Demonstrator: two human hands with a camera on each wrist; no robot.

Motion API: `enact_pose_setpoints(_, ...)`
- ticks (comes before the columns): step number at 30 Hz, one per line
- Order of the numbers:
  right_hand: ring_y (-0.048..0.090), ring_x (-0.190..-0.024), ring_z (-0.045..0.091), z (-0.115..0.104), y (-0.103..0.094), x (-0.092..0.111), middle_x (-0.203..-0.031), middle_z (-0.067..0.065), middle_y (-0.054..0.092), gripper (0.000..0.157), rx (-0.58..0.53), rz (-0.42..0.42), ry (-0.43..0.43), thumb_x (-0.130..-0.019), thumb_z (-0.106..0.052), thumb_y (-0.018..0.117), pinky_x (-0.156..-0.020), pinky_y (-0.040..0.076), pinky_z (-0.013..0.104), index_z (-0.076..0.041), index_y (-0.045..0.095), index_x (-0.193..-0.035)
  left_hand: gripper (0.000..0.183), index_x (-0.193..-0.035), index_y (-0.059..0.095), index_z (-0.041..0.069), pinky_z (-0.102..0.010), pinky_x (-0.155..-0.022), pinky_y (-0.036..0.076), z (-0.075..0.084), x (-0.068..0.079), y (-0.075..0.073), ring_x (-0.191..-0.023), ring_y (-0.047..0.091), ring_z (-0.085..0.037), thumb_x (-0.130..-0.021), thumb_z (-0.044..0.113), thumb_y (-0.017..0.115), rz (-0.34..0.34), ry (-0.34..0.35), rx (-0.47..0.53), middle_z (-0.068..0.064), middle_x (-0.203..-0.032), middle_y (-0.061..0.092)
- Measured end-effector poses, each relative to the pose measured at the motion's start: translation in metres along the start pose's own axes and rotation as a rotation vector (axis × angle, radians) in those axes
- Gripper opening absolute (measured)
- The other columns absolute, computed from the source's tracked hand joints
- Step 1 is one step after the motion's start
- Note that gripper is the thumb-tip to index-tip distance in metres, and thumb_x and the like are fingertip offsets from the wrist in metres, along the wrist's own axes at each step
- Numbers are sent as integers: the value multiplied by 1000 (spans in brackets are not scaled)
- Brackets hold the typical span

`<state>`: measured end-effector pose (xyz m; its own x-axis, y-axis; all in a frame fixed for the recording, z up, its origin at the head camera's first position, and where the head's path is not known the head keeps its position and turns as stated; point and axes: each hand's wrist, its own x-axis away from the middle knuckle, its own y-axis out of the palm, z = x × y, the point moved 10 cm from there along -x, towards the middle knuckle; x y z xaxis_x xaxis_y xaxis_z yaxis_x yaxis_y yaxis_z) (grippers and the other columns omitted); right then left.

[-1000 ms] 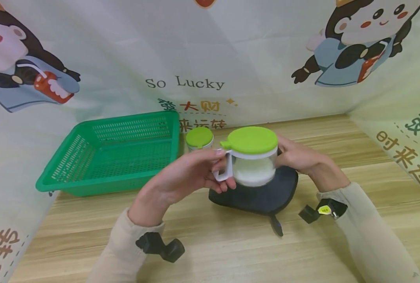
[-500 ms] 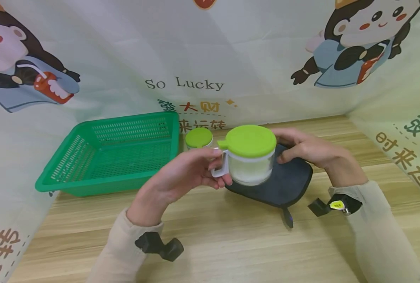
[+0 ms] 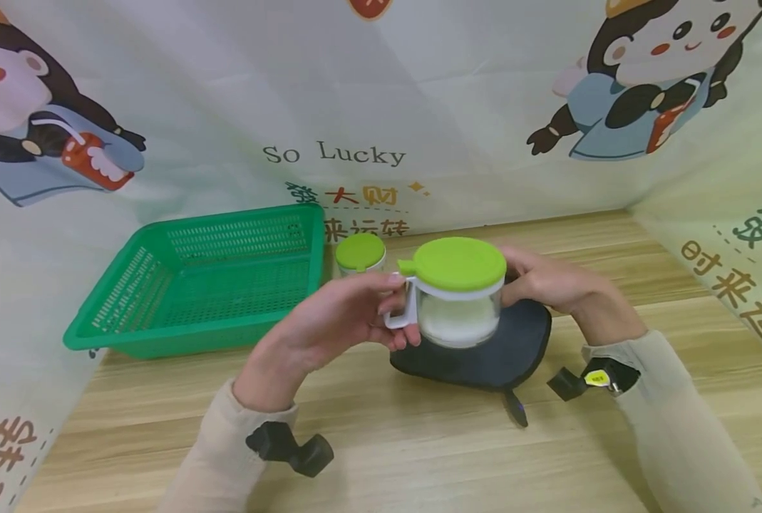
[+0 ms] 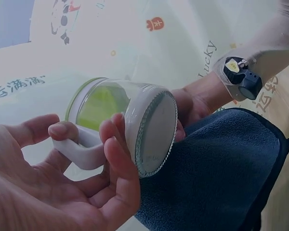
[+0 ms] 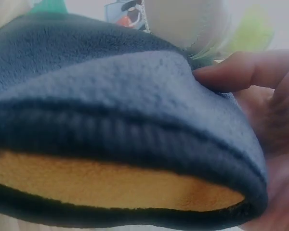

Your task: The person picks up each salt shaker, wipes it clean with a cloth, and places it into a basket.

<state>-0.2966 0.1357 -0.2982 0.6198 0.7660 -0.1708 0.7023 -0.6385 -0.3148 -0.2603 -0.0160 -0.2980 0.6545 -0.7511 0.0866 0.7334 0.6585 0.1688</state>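
Backdrop [image 3: 483,107]: pale sheeting, softly creased, printed with cartoon figures and lettering. Table [image 3: 368,442]: light wood grain, in long streaks.

Jar [image 3: 459,317]: squat, clear-walled cylinder, white in its lower part, ridged around the base; flat green lid [image 3: 459,263] with a small tab; white angular handle [image 3: 409,313]. It was held up over the table, in front of the cloth.

Left hand [image 3: 345,310]: curled on the handle, thumb above, fingers bent around and below.

Cloth [image 3: 515,349]: dark blue, plush, rounded at the corners, thick-edged, with a hanging loop [image 3: 516,409] (its underside was orange-yellow, seen from the right wrist).

Right hand [image 3: 547,283]: closed on the cloth, thumb on its face; its fingertips were hidden behind the jar in the head view.

Basket [image 3: 182,333]: green plastic, slotted walls, on the left of the table.

Small jar [image 3: 360,251]: green-lidded, beside the basket; the left hand covered its lower part.

Sleeves [image 3: 682,420]: beige, a black device [image 3: 291,449] strapped at each wrist.
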Motion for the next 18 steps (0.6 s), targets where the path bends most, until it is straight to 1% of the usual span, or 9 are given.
enact_pose_setpoints(2,61,-109,14,-1,-2,1,-125,-5,67,61,4,10,8,-81,14,54,-95,52,29,-18,59,-132,37,-74,34,8,-32,-75,53,2,1,-3,-82,65,-23,-105,27,43,26,4,6,-9,-83,70)
enact_pose_setpoints(4,61,-112,14,-2,-6,1,-129,-5,66,61,18,26,20,-83,13,55,-95,52,28,-13,57,-138,38,-74,33,8,-32,-75,53,4,2,-6,-82,65,-25,-105,27,43,54,12,5,-9,-82,69)
enact_pose_setpoints(6,60,-117,14,-3,-9,2,-135,-4,64,65,28,39,39,-84,13,54,-96,51,27,-8,52,-145,38,-74,33,7,-31,-75,53,6,3,-11,-81,65,-26,-105,28,44,85,19,-7,-9,-82,69)
enact_pose_setpoints(9,60,-123,15,-3,-13,2,-142,-1,61,71,26,44,67,-85,12,54,-98,52,28,-2,41,-154,38,-75,34,7,-31,-75,52,10,5,-20,-79,63,-26,-105,29,44,135,33,-29,-8,-82,69)
enact_pose_setpoints(11,62,-123,17,-3,-15,2,-143,2,60,75,11,48,84,-85,13,54,-97,54,29,-2,37,-157,38,-75,36,8,-31,-75,52,11,6,-26,-79,64,-25,-106,30,44,171,41,-38,-8,-82,69)
enact_pose_setpoints(12,63,-122,17,-2,-16,3,-143,2,61,75,4,54,91,-85,14,54,-96,55,30,-3,38,-157,38,-75,37,9,-31,-75,52,12,7,-29,-79,64,-24,-106,30,44,189,44,-40,-7,-83,69)
enact_pose_setpoints(15,66,-119,17,-1,-20,4,-137,2,64,74,-15,82,106,-85,14,54,-93,57,30,-8,43,-155,39,-75,38,11,-32,-75,53,14,9,-36,-80,66,-22,-107,32,44,244,54,-54,-6,-83,68)
enact_pose_setpoints(18,68,-117,15,-1,-21,5,-131,0,67,74,-24,101,106,-85,13,55,-91,57,29,-15,49,-152,39,-75,39,11,-32,-76,53,16,11,-42,-80,65,-21,-106,34,44,285,55,-77,-5,-83,68)
